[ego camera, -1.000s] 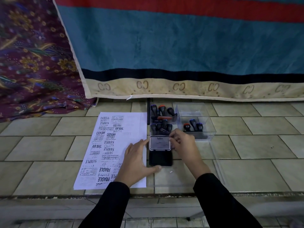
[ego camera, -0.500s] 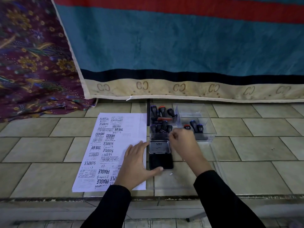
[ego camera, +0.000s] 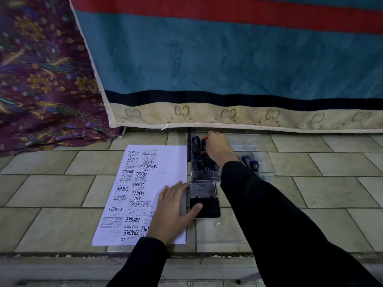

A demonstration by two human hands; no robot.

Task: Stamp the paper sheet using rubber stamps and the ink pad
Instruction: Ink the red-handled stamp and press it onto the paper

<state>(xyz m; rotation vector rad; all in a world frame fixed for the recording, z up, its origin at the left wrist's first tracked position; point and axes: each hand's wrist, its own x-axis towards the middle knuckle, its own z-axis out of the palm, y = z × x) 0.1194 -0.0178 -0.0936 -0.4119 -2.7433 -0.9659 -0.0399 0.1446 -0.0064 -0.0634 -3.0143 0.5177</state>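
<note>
A white paper sheet (ego camera: 165, 162), its left half covered in black stamp prints, lies on the tiled floor. My left hand (ego camera: 172, 210) rests flat on its lower right part, fingers apart, with the thumb on the edge of the open black ink pad (ego camera: 209, 210). The pad's lid (ego camera: 203, 189) stands up behind it. A clear plastic box (ego camera: 261, 146) behind the pad holds several dark-handled rubber stamps (ego camera: 250, 163). My right hand (ego camera: 217, 148) reaches into its far left compartment, fingertips at a red-topped stamp (ego camera: 205, 139); the grip is hidden.
A hanging blue and red striped cloth (ego camera: 228, 59) with a beige hem closes off the back. A purple patterned fabric (ego camera: 41, 79) is heaped at the left. A step edge (ego camera: 62, 254) runs along the near side of the tiles.
My right hand has moved from the ink pad's lid, past the box's near compartment, to the far compartment. The left hand has stayed on the paper.
</note>
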